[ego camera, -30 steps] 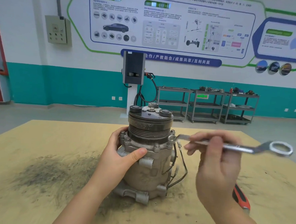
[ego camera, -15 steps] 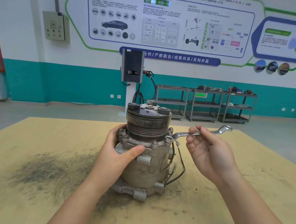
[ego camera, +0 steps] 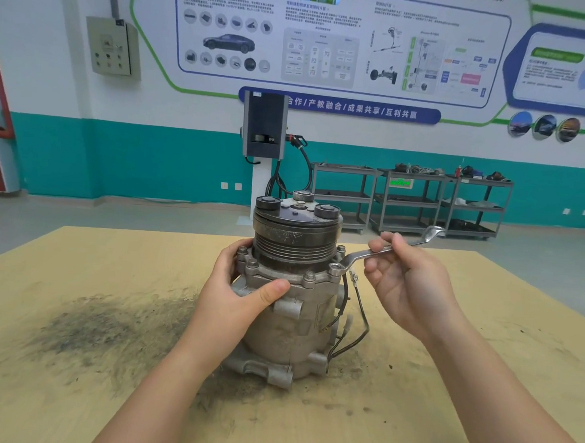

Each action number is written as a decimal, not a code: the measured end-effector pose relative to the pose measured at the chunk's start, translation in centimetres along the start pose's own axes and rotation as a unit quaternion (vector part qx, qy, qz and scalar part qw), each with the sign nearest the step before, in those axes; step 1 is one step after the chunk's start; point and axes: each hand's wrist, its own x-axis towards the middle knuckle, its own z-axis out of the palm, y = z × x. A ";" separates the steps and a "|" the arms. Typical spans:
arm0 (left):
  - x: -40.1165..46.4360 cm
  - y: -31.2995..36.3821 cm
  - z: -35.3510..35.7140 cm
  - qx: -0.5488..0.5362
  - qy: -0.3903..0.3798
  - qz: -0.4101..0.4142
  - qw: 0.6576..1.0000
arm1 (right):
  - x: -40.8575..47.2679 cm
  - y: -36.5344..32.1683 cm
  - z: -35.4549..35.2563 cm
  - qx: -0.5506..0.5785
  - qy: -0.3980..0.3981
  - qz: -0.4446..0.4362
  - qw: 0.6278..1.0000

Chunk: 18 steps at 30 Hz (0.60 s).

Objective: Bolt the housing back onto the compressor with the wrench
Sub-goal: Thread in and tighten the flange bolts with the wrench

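From the head view, my right hand (ego camera: 413, 290) pinches the shank of the wrench (ego camera: 381, 252) between thumb and curled fingers, its grip closed lightly rather than in a fist, and the ring end sits over the bolt (ego camera: 335, 269) at the flange's 3 o'clock. A second ago the wrench handle pointed out toward 3 o'clock with its far ring well to the right; it has since swung round toward 1 o'clock, away from me. I judge that as one stroke of turning on this bolt, so the fastening is under way, though I cannot tell from here how tight it is. My left hand (ego camera: 245, 293) keeps its hold on the compressor (ego camera: 292, 310), fingers wrapped round the back at 9 o'clock and the thumb pressed on the front of the housing (ego camera: 281, 277) just under its flange, bracing against the turn. The compressor stands upright at the middle of the table (ego camera: 68, 396), pulley end up, with dark grit smeared on the wood toward 8 o'clock. More bolt heads show round the flange; whether they are tightened I cannot say. On the far wall a blue banner (ego camera: 339, 107) reads 合作/产教融合/成果共享/互利共赢; the poster's smaller print is too small to read.
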 end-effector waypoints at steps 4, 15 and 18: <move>0.1 0.0 0.0 0.000 -0.002 -0.003 1.000 | -1.8 1.8 0.4 -0.054 0.036 -0.191 0.979; 0.0 0.1 0.0 -0.005 -0.003 0.001 1.000 | -4.9 3.0 1.7 -0.215 -0.022 -0.501 0.838; 0.0 -0.1 0.0 -0.022 0.002 0.000 1.000 | -4.0 1.1 1.4 -0.092 0.052 -0.373 0.922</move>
